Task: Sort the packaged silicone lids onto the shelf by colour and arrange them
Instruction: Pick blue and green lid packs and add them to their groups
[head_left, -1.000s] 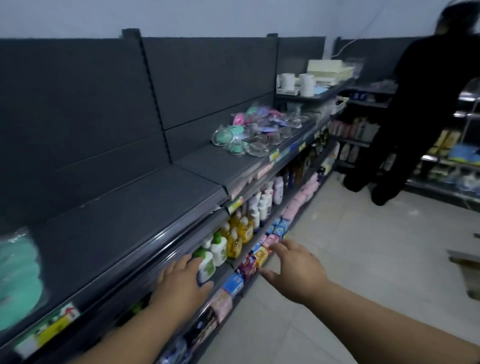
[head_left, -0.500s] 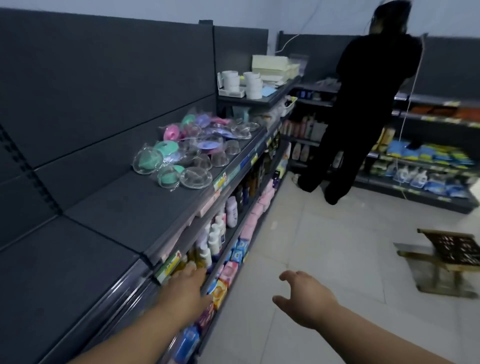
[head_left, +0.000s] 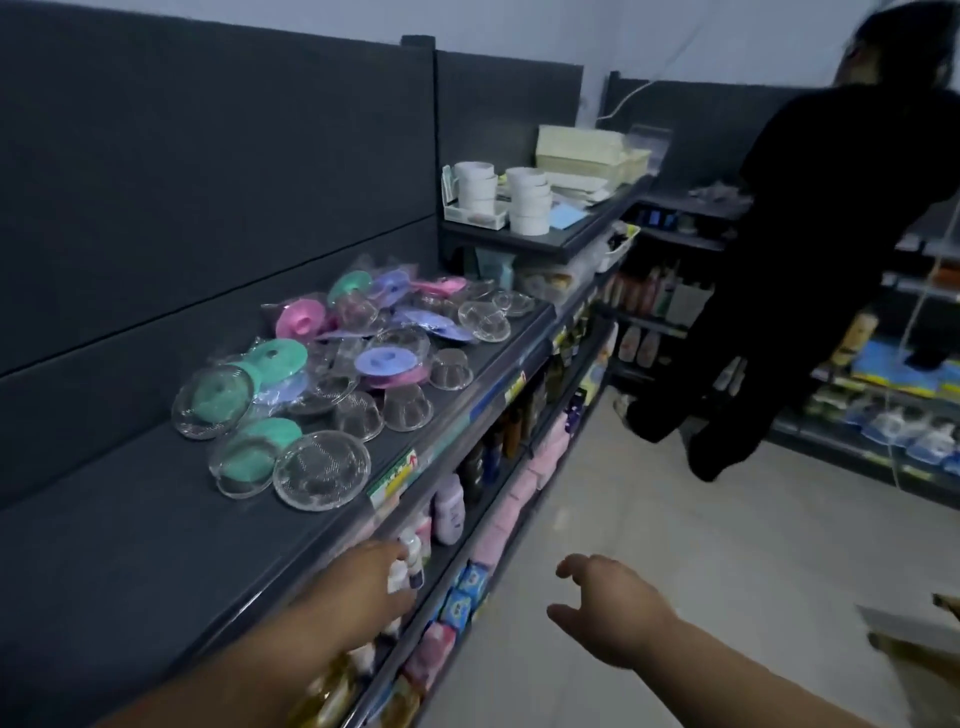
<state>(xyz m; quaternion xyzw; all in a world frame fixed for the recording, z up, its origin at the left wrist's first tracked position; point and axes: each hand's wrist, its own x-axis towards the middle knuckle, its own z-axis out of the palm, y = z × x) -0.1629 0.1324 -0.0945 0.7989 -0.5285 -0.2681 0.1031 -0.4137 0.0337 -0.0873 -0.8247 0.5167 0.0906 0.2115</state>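
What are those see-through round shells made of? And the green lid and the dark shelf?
The see-through shells look like thin hard plastic: clear, glossy, catching glints. The green lid looks like soft silicone, matte and even in colour, though the look alone cannot prove it. The dark shelf is probably painted metal: flat, smooth, dull grey.

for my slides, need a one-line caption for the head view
Unsorted packaged silicone lids heaped on the dark shelf, left hand and right hand held out low, short of them.
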